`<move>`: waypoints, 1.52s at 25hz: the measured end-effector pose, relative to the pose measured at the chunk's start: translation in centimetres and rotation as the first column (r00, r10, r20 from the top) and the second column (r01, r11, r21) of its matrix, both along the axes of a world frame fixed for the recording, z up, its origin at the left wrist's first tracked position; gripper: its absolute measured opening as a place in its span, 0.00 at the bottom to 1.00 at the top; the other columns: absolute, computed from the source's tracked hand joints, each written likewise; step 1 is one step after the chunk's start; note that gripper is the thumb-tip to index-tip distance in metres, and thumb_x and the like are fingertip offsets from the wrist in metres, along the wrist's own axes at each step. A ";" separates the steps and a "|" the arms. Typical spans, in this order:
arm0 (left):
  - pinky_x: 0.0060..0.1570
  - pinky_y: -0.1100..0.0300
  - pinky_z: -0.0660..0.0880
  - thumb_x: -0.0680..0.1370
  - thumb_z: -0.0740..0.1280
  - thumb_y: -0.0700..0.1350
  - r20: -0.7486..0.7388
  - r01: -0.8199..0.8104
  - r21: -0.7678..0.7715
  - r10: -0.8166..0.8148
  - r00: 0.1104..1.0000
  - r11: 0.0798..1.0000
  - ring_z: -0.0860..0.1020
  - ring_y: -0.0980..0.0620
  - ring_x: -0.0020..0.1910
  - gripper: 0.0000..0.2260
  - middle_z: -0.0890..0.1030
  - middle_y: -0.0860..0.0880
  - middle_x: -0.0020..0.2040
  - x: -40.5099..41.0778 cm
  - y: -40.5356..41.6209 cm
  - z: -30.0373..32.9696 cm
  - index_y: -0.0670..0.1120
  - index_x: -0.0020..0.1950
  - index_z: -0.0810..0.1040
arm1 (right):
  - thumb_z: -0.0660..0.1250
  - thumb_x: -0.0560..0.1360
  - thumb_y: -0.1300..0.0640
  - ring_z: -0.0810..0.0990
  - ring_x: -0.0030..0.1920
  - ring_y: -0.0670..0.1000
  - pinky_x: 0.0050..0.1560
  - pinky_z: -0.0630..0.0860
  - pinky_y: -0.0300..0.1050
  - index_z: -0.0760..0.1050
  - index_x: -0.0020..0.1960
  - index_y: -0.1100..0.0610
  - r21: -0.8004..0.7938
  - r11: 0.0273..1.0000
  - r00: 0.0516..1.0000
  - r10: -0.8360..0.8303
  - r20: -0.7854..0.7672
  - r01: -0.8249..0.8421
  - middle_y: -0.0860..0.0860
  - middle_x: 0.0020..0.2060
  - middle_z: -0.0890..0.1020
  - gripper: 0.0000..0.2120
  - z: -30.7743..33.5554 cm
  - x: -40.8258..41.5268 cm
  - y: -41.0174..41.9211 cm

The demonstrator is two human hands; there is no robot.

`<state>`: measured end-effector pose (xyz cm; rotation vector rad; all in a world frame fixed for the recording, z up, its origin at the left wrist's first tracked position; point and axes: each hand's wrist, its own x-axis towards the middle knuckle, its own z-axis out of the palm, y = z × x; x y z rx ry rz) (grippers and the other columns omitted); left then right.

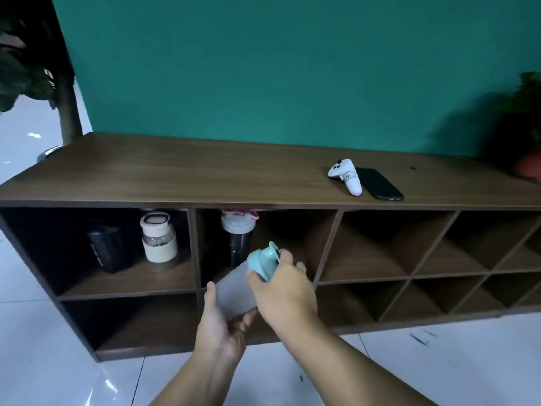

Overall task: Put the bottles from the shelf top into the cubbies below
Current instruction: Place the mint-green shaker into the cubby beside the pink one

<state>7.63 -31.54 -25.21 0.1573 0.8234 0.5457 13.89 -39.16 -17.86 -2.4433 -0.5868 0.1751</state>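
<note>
A grey shaker bottle with a teal lid is tilted in front of the second upper cubby. My left hand cups its base from below. My right hand grips it near the lid. A dark shaker with a pink-trimmed lid stands upright at the left of that same cubby. In the first upper cubby a black bottle and a cream-sleeved glass bottle stand side by side. No bottle stands on the brown shelf top.
A white game controller and a black phone lie on the shelf top at the right, near a potted plant. Another plant trunk stands at the left. The other cubbies hold nothing visible. Pale tiled floor lies below.
</note>
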 end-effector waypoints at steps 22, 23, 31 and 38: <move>0.66 0.45 0.79 0.83 0.62 0.57 -0.384 0.560 0.339 -0.432 0.816 0.756 0.86 0.44 0.60 0.18 0.89 0.45 0.57 14.4 4.2 -3.4 0.51 0.63 0.85 | 0.71 0.76 0.52 0.65 0.70 0.58 0.70 0.70 0.55 0.63 0.78 0.41 0.206 0.975 0.989 0.054 0.135 -0.082 0.53 0.77 0.60 0.33 -10.5 14.1 6.0; 0.65 0.45 0.80 0.83 0.62 0.57 -0.418 0.564 0.349 -0.414 0.809 0.748 0.86 0.44 0.60 0.18 0.89 0.45 0.57 14.5 4.6 -3.3 0.51 0.63 0.86 | 0.71 0.76 0.51 0.65 0.70 0.59 0.70 0.70 0.56 0.63 0.78 0.41 0.215 0.973 0.989 0.055 0.136 -0.084 0.53 0.76 0.61 0.33 -10.8 14.4 6.5; 0.59 0.48 0.82 0.87 0.55 0.58 -0.427 0.472 0.361 -0.308 0.851 0.805 0.86 0.46 0.56 0.21 0.89 0.45 0.55 14.3 4.6 -2.6 0.48 0.61 0.83 | 0.72 0.76 0.55 0.58 0.78 0.58 0.74 0.66 0.56 0.59 0.79 0.38 0.320 0.941 0.991 0.081 0.104 -0.110 0.54 0.81 0.54 0.38 -12.0 14.1 7.2; 0.49 0.54 0.79 0.87 0.56 0.58 -0.291 0.374 0.377 -0.276 0.916 0.847 0.84 0.48 0.56 0.19 0.85 0.44 0.60 13.0 3.2 -2.0 0.54 0.73 0.75 | 0.72 0.75 0.62 0.70 0.74 0.58 0.68 0.72 0.53 0.39 0.81 0.37 0.440 0.893 0.984 -0.018 -0.175 0.095 0.52 0.81 0.59 0.52 -14.2 12.3 3.8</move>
